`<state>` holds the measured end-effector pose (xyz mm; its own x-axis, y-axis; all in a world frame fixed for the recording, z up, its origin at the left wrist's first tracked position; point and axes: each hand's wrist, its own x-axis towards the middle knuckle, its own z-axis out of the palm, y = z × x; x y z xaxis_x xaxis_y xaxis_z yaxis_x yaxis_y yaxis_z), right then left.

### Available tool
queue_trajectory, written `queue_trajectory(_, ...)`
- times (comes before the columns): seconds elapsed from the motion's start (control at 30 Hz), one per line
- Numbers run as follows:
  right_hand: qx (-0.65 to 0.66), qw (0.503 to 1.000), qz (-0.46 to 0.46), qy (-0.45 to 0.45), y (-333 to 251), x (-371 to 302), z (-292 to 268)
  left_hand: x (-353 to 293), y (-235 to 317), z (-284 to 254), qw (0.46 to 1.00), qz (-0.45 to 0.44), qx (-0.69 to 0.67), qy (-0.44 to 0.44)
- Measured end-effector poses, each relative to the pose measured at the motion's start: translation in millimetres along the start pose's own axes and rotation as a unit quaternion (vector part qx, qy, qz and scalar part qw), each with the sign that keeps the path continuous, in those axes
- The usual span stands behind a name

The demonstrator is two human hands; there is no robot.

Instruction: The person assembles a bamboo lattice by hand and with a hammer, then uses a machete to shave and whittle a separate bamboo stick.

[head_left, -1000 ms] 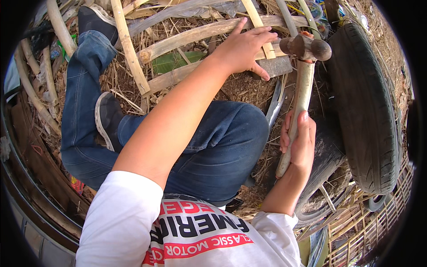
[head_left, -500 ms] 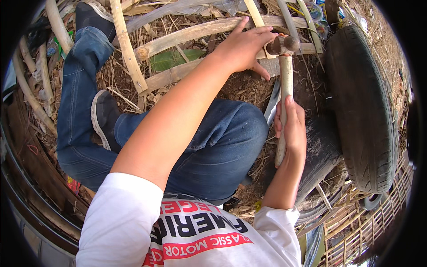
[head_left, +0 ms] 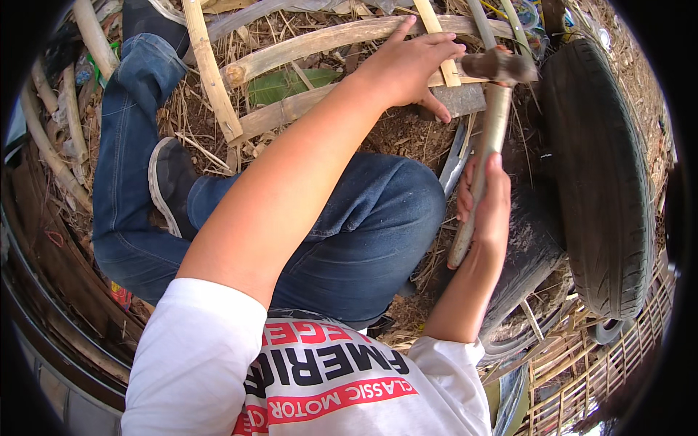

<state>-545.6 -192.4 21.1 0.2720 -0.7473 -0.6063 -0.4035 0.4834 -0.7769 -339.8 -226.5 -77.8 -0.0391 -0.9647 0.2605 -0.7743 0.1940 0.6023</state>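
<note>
The left hand's (head_left: 403, 69) fingers spread wide over a thin wooden strip (head_left: 431, 18) crossing poles (head_left: 313, 45), its thumb at a grey block (head_left: 467, 100), while the right hand (head_left: 486, 195) wraps its fingers around a hammer (head_left: 496, 120), its head just right of the strip's near end. On the right, an upright tyre (head_left: 596, 174) and a second tyre (head_left: 527, 247) crowd the right arm, with bamboo slats (head_left: 582, 385) nearer and litter (head_left: 531, 14), too small to make out, farther off.
</note>
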Motion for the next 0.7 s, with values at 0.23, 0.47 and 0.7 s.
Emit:
queue_trajectory(0.23,0.024,0.999,0.014,0.037,0,-24,-11,-2,1,-8,0.998,0.021,0.043,-0.03)
queue_trajectory(0.47,0.089,0.993,0.036,0.07,44,-57,-24,-19,57,-64,0.938,-0.219,0.152,-0.222)
queue_trajectory(0.7,0.113,0.989,0.049,0.086,51,-104,-26,-3,63,-100,0.959,-0.165,0.162,-0.163)
